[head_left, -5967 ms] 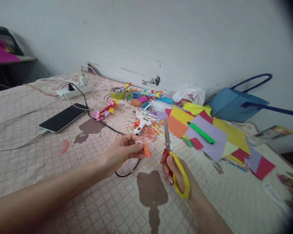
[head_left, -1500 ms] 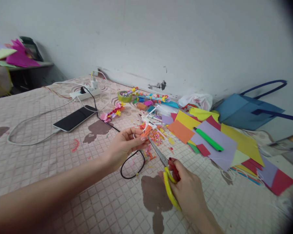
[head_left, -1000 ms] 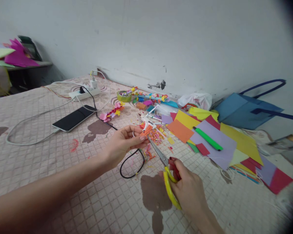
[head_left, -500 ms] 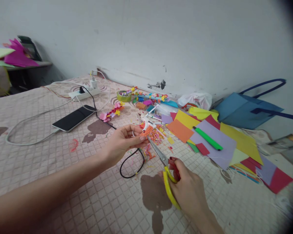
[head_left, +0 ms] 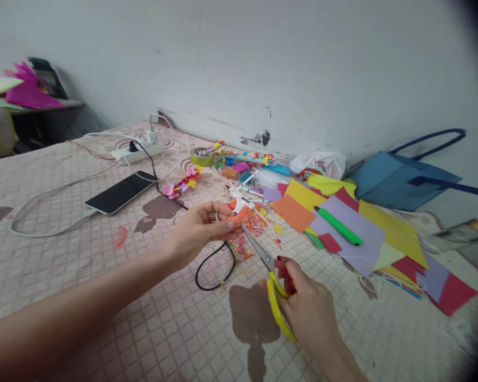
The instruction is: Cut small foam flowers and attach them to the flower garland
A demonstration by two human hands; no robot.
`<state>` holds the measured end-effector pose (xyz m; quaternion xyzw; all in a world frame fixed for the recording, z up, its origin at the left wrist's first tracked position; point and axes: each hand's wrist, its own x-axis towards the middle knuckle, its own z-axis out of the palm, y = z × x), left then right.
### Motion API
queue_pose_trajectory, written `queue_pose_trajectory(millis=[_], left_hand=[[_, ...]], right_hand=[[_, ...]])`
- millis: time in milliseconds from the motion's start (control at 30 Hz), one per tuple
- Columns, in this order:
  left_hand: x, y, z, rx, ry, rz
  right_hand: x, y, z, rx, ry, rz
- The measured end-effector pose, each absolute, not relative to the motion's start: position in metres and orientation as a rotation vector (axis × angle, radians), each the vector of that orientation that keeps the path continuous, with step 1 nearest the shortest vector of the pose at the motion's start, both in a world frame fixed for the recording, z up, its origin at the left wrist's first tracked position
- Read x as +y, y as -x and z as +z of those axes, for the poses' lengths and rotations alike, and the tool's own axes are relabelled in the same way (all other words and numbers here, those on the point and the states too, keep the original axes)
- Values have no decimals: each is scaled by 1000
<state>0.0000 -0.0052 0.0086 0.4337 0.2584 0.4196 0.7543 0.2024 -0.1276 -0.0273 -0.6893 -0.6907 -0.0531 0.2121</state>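
My left hand (head_left: 212, 225) pinches a small piece of orange paper (head_left: 244, 213) between thumb and fingers; its outer end fans out in thin strips. In my right hand (head_left: 308, 302) is a pair of scissors (head_left: 276, 297) with yellow and red handles. The blades look closed or nearly so, and their tips reach up beside the orange paper; whether they touch it I cannot tell. Just behind lies a white glue gun (head_left: 241, 202), partly hidden by the paper. Colourful paper scraps (head_left: 257, 223) are heaped around it.
Coloured paper sheets (head_left: 354, 225) with a green marker (head_left: 338, 225) on top spread to the right, before a blue bag (head_left: 402, 178). A phone (head_left: 121, 193) and a power strip (head_left: 137, 154) with cables lie left. Behind are a tape roll (head_left: 202, 157) and flower-decorated sticks (head_left: 183, 183).
Almost nothing differs. The orange paper is turned slightly, so its strips show more clearly, and the right hand with the scissors has shifted very slightly.
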Motion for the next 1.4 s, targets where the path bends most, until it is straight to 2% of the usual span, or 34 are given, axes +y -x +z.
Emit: queue_pose_trajectory(millis=[433, 967, 1400], left_hand=[[0, 5, 7, 566, -973, 865], [-2, 4, 11, 593, -964, 900], [-12, -3, 4, 587, -809, 1004]], right_hand=[[-128, -202, -27, -1915, 1910, -181], [-127, -200, -26, -1876, 1962, 137], [-126, -193, -27, -1861, 1982, 37]])
